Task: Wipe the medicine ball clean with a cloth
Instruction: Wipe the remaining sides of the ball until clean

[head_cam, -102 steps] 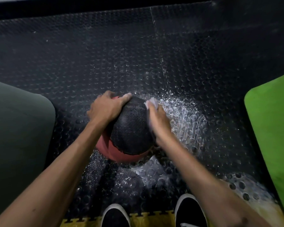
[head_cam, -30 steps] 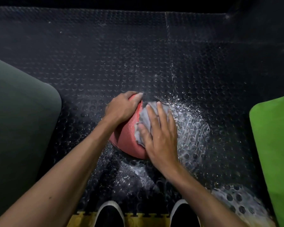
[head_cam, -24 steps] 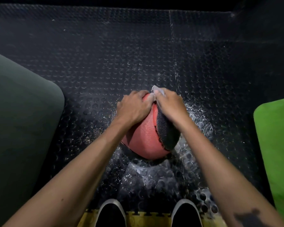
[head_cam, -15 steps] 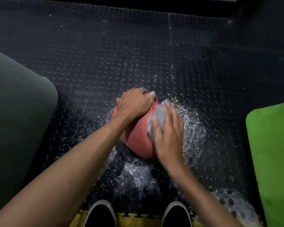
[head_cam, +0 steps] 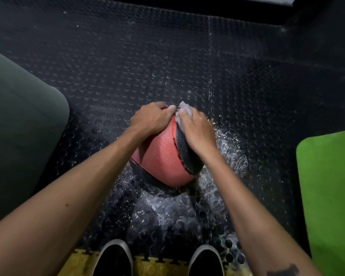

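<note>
Medicine ball [head_cam: 159, 156]: sat at frame centre on the wet studded floor mat [head_cam: 167, 56], red panel up, black panel showing at its right.
Change: half a second earlier the cloth [head_cam: 184, 110] lay lower on the right flank; it had swept up to the far top, so another pass looked done, wiping unfinished.
Right hand [head_cam: 197, 132]: fingers curled over the grey cloth, pressing it down.
Left hand [head_cam: 151, 120]: fingers curled over the top, steadying.
Surroundings: green mat [head_cam: 327, 186] right, dark mat [head_cam: 18, 126] left.
</note>
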